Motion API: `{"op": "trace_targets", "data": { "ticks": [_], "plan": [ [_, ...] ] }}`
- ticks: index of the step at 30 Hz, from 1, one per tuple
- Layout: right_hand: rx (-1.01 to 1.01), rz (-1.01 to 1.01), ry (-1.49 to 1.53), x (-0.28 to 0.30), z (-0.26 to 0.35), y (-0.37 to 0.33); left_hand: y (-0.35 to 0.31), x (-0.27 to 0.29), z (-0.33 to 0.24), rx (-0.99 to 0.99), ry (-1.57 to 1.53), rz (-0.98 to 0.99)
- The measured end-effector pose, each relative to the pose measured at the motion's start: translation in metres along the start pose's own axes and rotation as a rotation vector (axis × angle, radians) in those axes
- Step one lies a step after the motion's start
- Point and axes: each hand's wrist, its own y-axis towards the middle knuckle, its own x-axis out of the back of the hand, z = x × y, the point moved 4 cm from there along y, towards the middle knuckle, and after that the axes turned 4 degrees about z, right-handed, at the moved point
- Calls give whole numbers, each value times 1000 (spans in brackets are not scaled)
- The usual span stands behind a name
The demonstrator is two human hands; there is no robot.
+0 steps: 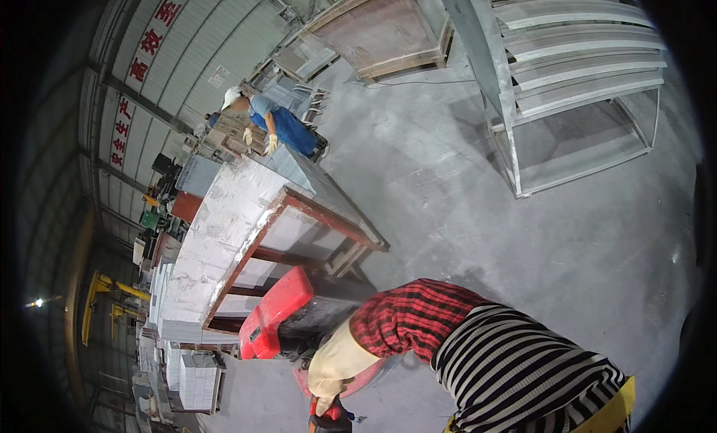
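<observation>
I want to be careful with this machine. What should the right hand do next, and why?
Perhaps settle the gloved right hand more firmly on the handle: it appears to touch there, and the red machine looks close to the red frame.

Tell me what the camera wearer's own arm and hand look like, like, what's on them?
Only one arm shows. Its hand wears a pale cream glove with a long cuff. Next comes a loose, gathered red-and-black plaid oversleeve, and farther up, a black-and-white striped sleeve. I see no cables.
</observation>
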Motion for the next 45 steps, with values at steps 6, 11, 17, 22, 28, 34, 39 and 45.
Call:
{"op": "trace_targets", "data": {
  "ticks": [6, 11, 17, 22, 28, 34, 39, 45],
  "plan": [
    [-100, -17, 47, -3, 20, 14, -6, 10, -37, -19, -9, -67],
    [-221, -23, 79, -19, 38, 35, -22, 28, -31, -49, -34, -133],
    [-390, -31, 29, -29, 49, 53, -26, 55, 9, -98, -59, -109],
    [-466, -25, 45, -31, 81, 54, -21, 74, 31, -124, 29, -94],
    [-513, -44, 25, -48, 97, 90, -4, 101, 79, -169, 20, -84],
    [-454, -24, -158, -93, 168, 147, 34, 150, 221, -539, 579, -245],
    [-617, -70, 38, -107, 199, 207, 44, 194, 243, -807, 426, -241],
    [-456, -53, -193, -137, 217, 311, 109, 256, 295, -1038, 429, -95]
  ]
}}
